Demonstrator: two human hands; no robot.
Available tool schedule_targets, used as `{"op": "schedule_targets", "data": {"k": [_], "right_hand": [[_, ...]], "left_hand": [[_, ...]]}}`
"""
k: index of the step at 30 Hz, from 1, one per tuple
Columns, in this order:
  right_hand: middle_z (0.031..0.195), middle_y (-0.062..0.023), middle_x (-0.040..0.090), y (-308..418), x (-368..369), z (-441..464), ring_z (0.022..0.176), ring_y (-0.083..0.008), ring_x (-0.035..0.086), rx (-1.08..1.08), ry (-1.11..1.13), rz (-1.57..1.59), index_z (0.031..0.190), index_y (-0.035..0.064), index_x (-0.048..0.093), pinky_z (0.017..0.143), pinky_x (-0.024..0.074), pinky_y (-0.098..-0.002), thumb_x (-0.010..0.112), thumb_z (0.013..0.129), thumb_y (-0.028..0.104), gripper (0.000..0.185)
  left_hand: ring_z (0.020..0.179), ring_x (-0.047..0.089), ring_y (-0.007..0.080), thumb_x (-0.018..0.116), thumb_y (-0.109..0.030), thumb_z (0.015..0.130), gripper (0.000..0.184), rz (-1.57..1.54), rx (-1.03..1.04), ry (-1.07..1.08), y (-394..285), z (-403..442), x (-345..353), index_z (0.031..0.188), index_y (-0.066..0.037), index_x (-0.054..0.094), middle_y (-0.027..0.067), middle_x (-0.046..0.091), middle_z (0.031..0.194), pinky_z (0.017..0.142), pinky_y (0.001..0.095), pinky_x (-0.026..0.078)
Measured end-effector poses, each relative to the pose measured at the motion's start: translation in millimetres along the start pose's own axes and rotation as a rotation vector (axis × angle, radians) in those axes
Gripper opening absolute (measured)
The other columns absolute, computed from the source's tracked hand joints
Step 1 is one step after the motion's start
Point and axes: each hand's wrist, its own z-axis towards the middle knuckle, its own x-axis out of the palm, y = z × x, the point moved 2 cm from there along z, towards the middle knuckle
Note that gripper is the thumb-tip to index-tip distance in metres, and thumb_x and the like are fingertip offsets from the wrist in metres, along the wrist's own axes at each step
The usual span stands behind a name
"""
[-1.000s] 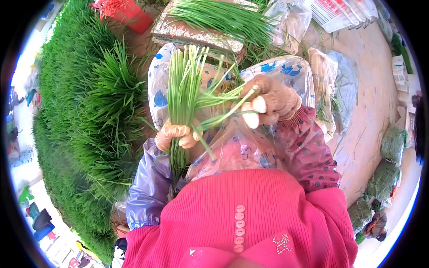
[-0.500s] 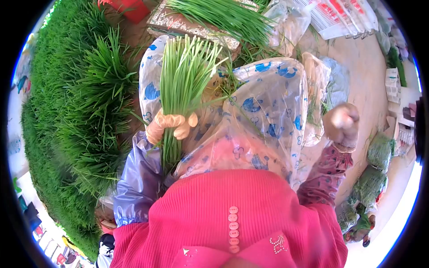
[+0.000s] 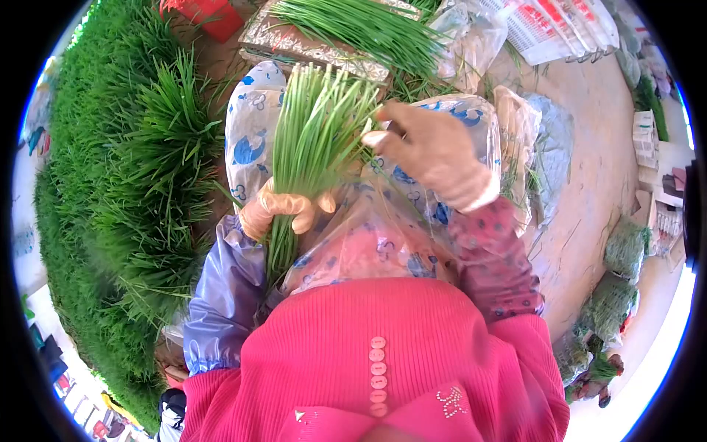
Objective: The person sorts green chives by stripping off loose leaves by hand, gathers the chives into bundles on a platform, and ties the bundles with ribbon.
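My left hand, in a pale glove, is wrapped round the lower part of a bunch of garlic chives. The bunch stands upright above my lap, its pale cut ends at the top and its green leaves hanging below the fist. At the bunch's upper right edge is my right hand, also gloved. Its fingers are bent, and thumb and forefinger close in on the outer stalks. A clear plastic sheet with blue prints covers my lap under both hands.
A large mass of chives stands along the left. Ahead, loose chives lie on a patterned box, with a red container to its left. Plastic bags and a printed white sack lie at upper right.
My right hand has swung from the far right, where it was a blurred fist, inward to the top of the bunch. My left hand keeps its hold; the bunch leans slightly further right.
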Motion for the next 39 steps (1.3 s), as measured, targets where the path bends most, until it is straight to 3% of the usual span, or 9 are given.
{"op": "schedule_targets", "data": {"k": [5,15,17,21,27,28,31,35,39], "right_hand": [[0.076,-0.0121,0.065,-17.4,10.9,4.2,0.070,-0.0250,0.064,0.024,0.056,0.162,0.097,0.0086,0.067,0.065,0.0485,-0.0352,0.062,0.084,0.020,0.018],[0.084,-0.0117,0.067,-106.7,-100.5,-61.2,0.076,-0.0185,0.063,0.465,-0.042,-0.680,0.102,0.0049,0.066,0.070,0.0484,-0.0327,0.061,0.084,0.021,0.024],[0.074,-0.0072,0.061,-74.4,-83.9,-51.2,0.068,-0.0116,0.056,0.471,-0.123,0.173,0.101,0.0020,0.065,0.063,0.0450,-0.0270,0.061,0.084,0.016,0.023],[0.069,-0.0016,0.057,-3.0,-17.2,-22.7,0.062,-0.0069,0.050,0.363,0.177,0.243,0.101,0.0022,0.066,0.056,0.0413,-0.0229,0.058,0.087,0.012,0.019],[0.070,-0.0046,0.061,-8.7,-13.6,-11.9,0.060,-0.0082,0.054,0.306,-0.041,0.616,0.096,0.0049,0.068,0.054,0.0434,-0.0248,0.058,0.086,0.013,0.016],[0.073,-0.0042,0.064,-37.9,-31.2,-14.3,0.060,-0.0090,0.055,0.042,-0.251,0.092,0.094,0.0034,0.067,0.055,0.0446,-0.0251,0.059,0.085,0.011,0.015],[0.066,-0.0047,0.060,-73.0,-106.0,-42.9,0.064,-0.0088,0.052,0.402,-0.591,0.066,0.083,0.0032,0.065,0.058,0.0414,-0.0258,0.056,0.086,0.016,0.016],[0.072,-0.0020,0.061,-135.5,-161.2,-93.1,0.069,-0.0087,0.054,0.652,-0.212,-0.652,0.097,-0.0016,0.066,0.064,0.0432,-0.0239,0.053,0.089,0.019,0.026],[0.093,-0.0085,0.067,-97.4,-109.5,-72.3,0.089,-0.0134,0.060,0.562,-0.240,0.224,0.107,0.0017,0.066,0.072,0.0460,-0.0279,0.057,0.082,0.018,0.031]], "left_hand": [[0.051,0.047,0.0109,0.077,-0.030,0.070,0.054,0.157,-0.041,-0.035,-3.2,-3.3,5.5,0.108,0.003,0.057,0.0109,0.064,0.082,0.044,0.0232,0.036],[0.050,0.047,0.0105,0.072,-0.013,0.075,0.058,-0.049,-0.093,0.043,4.5,-0.4,3.0,0.125,0.004,0.048,0.0150,0.063,0.087,0.044,0.0219,0.035],[0.052,0.050,0.0112,0.075,-0.019,0.072,0.058,-0.049,-0.124,0.015,2.7,0.6,9.5,0.119,0.005,0.051,0.0128,0.064,0.085,0.044,0.0228,0.036],[0.054,0.051,0.0108,0.073,-0.014,0.074,0.066,-0.004,-0.088,0.056,10.9,1.9,-2.9,0.130,0.004,0.044,0.0180,0.062,0.096,0.046,0.0205,0.039],[0.052,0.050,0.0093,0.072,-0.014,0.074,0.075,-0.020,-0.055,0.013,2.2,-5.0,9.3,0.138,0.003,0.037,0.0204,0.059,0.113,0.045,0.0200,0.039],[0.052,0.049,0.0086,0.072,-0.015,0.074,0.078,-0.043,-0.067,0.014,0.8,-8.6,6.2,0.140,0.002,0.034,0.0203,0.057,0.119,0.045,0.0199,0.039],[0.052,0.043,0.0060,0.066,-0.015,0.080,0.074,-0.118,0.039,0.047,1.1,-9.3,-3.7,0.142,0.002,0.030,0.0196,0.055,0.124,0.044,0.0201,0.035],[0.052,0.041,0.0075,0.067,-0.021,0.081,0.066,-0.129,0.041,0.044,-9.8,-5.6,-12.9,0.133,0.009,0.039,0.0169,0.058,0.119,0.044,0.0207,0.034],[0.053,0.044,0.0081,0.068,-0.027,0.080,0.071,-0.082,0.113,0.141,-19.7,9.5,-8.2,0.131,0.012,0.039,0.0162,0.061,0.112,0.044,0.0215,0.035]]}}
